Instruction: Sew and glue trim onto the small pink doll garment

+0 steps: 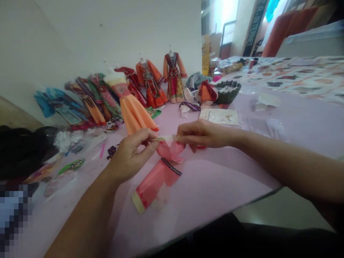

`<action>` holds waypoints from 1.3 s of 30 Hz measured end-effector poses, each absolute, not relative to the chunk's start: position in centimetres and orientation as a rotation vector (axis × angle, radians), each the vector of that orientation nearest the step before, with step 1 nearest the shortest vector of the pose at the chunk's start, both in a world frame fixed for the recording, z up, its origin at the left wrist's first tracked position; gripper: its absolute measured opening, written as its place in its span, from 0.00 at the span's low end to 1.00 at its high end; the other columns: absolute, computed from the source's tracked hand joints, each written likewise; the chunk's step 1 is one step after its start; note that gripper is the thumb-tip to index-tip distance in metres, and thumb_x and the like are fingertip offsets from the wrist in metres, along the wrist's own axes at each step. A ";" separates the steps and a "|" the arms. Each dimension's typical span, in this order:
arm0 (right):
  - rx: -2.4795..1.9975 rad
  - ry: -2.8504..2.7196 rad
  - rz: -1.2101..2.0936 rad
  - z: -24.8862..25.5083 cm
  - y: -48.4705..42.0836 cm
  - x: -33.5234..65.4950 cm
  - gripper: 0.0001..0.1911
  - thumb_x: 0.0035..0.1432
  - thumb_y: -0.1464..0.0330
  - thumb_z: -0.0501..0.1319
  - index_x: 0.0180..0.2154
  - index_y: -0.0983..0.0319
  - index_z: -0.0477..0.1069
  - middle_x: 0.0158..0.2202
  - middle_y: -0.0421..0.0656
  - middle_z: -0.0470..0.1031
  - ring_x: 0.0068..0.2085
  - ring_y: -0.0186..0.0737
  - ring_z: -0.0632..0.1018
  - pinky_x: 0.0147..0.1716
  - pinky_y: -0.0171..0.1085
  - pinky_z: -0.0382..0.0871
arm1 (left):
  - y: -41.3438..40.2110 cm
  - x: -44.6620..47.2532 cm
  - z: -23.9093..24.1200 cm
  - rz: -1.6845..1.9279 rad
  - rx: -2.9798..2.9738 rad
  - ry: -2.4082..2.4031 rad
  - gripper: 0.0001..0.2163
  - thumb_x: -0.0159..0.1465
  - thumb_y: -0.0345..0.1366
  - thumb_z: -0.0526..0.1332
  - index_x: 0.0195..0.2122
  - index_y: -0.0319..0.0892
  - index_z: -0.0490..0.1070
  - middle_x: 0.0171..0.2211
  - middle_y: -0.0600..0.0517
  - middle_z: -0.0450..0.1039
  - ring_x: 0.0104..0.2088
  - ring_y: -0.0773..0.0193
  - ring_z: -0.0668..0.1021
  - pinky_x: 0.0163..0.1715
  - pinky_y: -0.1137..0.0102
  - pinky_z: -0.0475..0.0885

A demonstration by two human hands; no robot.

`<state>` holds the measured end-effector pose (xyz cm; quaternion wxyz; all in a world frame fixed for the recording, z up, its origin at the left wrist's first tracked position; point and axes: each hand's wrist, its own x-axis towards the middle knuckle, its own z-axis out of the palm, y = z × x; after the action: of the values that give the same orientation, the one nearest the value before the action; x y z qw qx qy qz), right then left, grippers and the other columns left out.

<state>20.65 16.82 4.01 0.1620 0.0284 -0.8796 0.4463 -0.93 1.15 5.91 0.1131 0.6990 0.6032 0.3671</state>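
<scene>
A small pink doll dress [158, 175] with a cream hem and a dark beaded band hangs over the pink table [215, 186]. My left hand [131, 154] is pinched shut on the left end of its pale top band. My right hand [201, 134] is pinched shut on the right end of the same band. The two hands hold the dress between them, just above the tabletop, with the skirt trailing toward me.
A row of doll dresses on small stands [150, 84] lines the white wall at the back. A dark woven basket [228, 91], clear packets [220, 116], ribbons and scraps lie behind my hands. A dark bundle [21, 150] sits at far left. The table's edge [258, 197] runs near me.
</scene>
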 end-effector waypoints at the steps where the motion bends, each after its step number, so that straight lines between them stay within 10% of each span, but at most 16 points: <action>1: 0.099 -2.493 1.307 4.1 16.7 20.7 0.14 0.73 0.64 0.59 0.34 0.64 0.69 0.28 0.37 0.73 0.24 0.27 0.71 0.24 0.29 0.62 | 1.0 -0.9 6.1 1.081 2.080 1.775 0.05 0.67 0.37 0.62 0.36 0.45 0.76 0.34 0.51 0.78 0.36 0.61 0.78 0.37 0.67 0.69; 39: 0.082 -2.609 0.911 3.8 15.5 20.3 0.14 0.73 0.66 0.57 0.33 0.64 0.68 0.27 0.36 0.70 0.27 0.29 0.66 0.30 0.32 0.59 | 0.9 1.1 4.6 0.876 2.119 1.836 0.07 0.69 0.35 0.58 0.35 0.43 0.75 0.28 0.57 0.75 0.29 0.67 0.74 0.30 0.70 0.66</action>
<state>20.32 15.53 3.78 0.1871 0.0292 -0.9270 0.3238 1.09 0.90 4.61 0.1021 0.7176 0.6218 0.2966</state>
